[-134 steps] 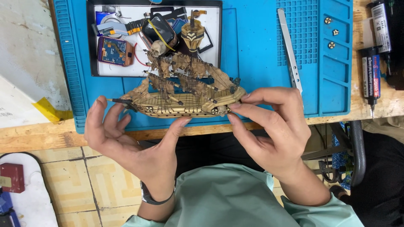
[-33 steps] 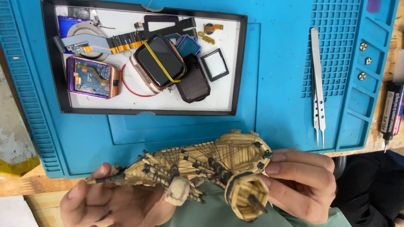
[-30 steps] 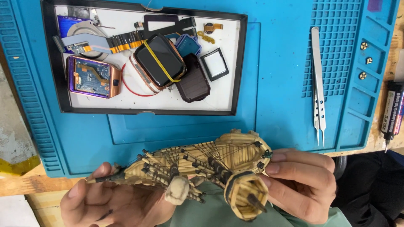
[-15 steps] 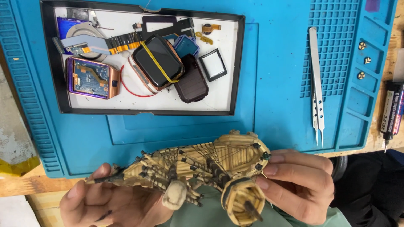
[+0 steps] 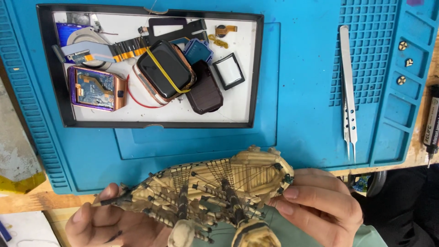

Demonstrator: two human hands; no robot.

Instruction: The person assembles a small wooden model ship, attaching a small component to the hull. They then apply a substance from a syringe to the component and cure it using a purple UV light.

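I hold the ship model [image 5: 215,190] with both hands.

My left hand [image 5: 107,224] grips its bow and my right hand [image 5: 320,208] is closed on its stern, over the near edge of the blue mat [image 5: 302,105]; a tray [image 5: 64,121] and tweezers [image 5: 348,87] lie beyond.

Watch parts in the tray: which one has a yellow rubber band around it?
The black-screened watch body at the tray's middle; the copper case left of it lies open and unbanded.

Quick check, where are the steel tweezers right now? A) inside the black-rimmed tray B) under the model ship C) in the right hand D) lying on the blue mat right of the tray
D: the tweezers lie on the blue mat, right of the tray; both hands hold the model ship.
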